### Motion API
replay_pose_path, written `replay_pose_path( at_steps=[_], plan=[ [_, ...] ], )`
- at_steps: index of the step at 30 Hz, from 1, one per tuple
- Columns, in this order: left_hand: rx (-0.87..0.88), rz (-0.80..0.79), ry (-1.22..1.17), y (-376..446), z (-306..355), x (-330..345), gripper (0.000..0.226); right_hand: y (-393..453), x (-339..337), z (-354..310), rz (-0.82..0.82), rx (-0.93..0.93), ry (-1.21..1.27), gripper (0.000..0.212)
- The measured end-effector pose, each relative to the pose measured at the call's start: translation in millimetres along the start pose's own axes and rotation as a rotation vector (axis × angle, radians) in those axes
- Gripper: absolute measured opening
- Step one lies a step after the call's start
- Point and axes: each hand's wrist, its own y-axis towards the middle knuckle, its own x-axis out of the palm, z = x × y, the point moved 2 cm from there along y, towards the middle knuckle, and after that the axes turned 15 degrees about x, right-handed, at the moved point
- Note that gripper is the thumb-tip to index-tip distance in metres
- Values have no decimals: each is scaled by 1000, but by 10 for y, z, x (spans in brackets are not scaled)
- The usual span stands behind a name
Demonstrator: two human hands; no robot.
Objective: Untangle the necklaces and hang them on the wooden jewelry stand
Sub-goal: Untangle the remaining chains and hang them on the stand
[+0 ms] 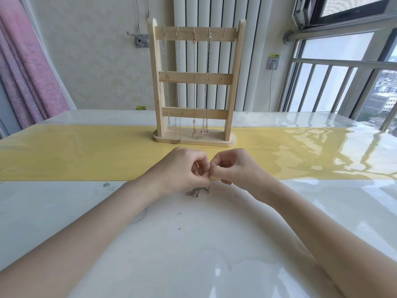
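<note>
A wooden jewelry stand (234, 82) rises at the back of the table with three crossbars. Several thin necklaces (194, 87) hang from hooks on its top bar; the rightmost hook (224, 32) is bare. In front of the stand my left hand (178, 171) and my right hand (234, 166) meet fingertip to fingertip, both pinching one end of a thin chain. The remainder of that necklace (196, 191) lies in a small tangled heap on the table just below my left hand.
The table has a glossy white surface (193, 244) with a yellow strip (86, 153) across it under the stand. Behind are a radiator, a wall socket (272, 63), a pink curtain at left and a window railing at right.
</note>
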Motion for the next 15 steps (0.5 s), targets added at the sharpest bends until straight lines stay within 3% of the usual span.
replay_pose_path(
  at_steps=[3,8,15],
  plan=[
    [-16,32,-51,-2,-13,-11,14,34,-16,30,9,4,67,20],
    [-136,141,-503,17,-35,-33,20,55,-56,14,-21,-47,246,21],
    [-196,239,-568,2,-63,-42,17,62,-84,23,-96,-68,306,13]
  ],
)
